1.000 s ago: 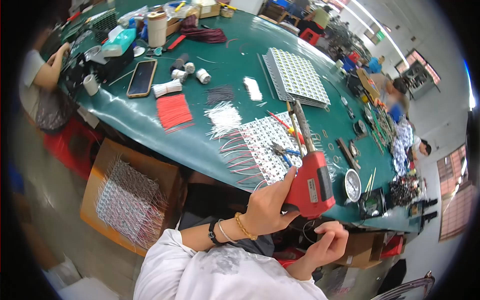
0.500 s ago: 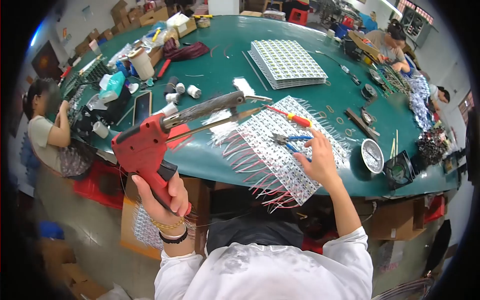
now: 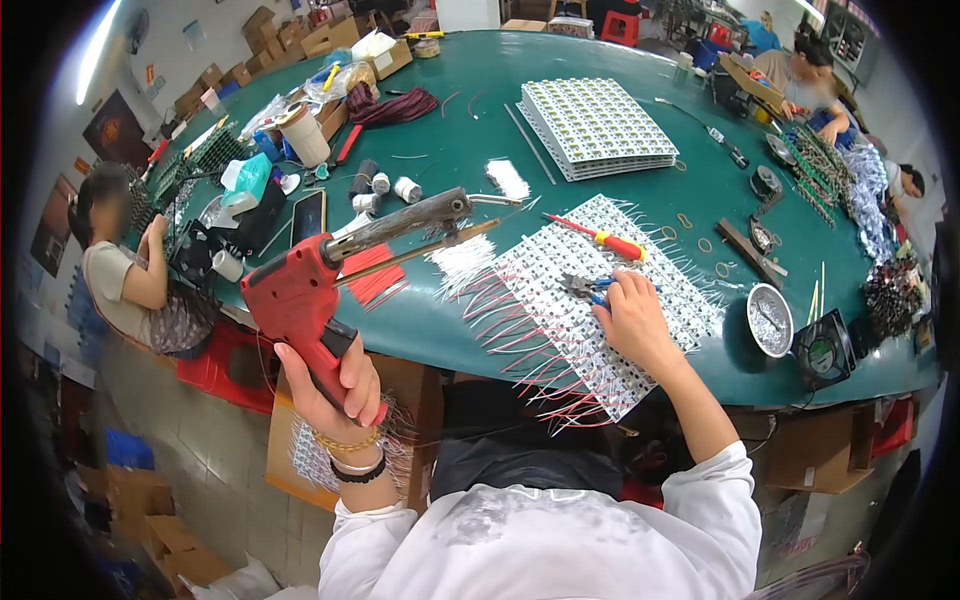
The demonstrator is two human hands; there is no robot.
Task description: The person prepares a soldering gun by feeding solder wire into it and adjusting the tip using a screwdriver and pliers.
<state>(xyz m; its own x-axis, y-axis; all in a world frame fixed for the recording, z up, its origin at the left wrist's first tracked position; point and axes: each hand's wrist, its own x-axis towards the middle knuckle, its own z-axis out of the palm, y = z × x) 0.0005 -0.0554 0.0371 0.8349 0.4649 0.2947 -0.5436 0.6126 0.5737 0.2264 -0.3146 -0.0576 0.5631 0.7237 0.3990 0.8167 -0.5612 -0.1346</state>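
My left hand (image 3: 335, 392) is closed round the grip of a red soldering gun (image 3: 292, 290). Its long metal barrel and tip point right over the table. On the right, my right hand (image 3: 637, 318) is closed on the blue handles of a pair of cutting pliers (image 3: 580, 287), jaws pointing left. The pliers lie on a white panel of small circuit boards (image 3: 560, 262). Red and white wires (image 3: 545, 365) stick out along the panel's edges. A red and yellow screwdriver (image 3: 618, 245) rests on the panel, just beyond the pliers.
A stack of board panels (image 3: 600, 125) stands farther back on the green table (image 3: 450, 110). Red wires (image 3: 375, 278) and white wires (image 3: 462, 262) lie beneath the gun. A metal bowl (image 3: 769, 320) and a small fan (image 3: 825, 350) are at right. Other people sit at both sides.
My right hand has come down onto the pliers' handles, its fingers now curled over them. My left hand still holds the soldering gun. The whole view has shifted slightly.
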